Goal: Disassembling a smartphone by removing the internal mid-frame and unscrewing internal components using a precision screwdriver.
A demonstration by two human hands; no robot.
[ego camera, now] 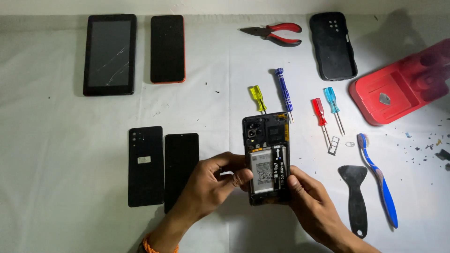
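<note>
Both hands, left (213, 180) and right (311, 197), grip the opened phone (266, 157) by its edges; keep thumbs off the battery (262, 167), steadying from 6 o'clock.

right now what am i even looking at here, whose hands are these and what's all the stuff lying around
This is one picture from a camera worn on a person's head, looking down at their own two bare hands over a white work surface.

The left hand and right hand together hold an opened phone with its back off, so the battery and camera parts show.

Lying around it: a cracked tablet and a dark phone with an orange edge at top left, and two black phone panels below them. To the right are pliers, four small screwdrivers (yellow, dark blue, red, light blue), a black phone case, a red tray, a black pry tool and a blue toothbrush.
</note>
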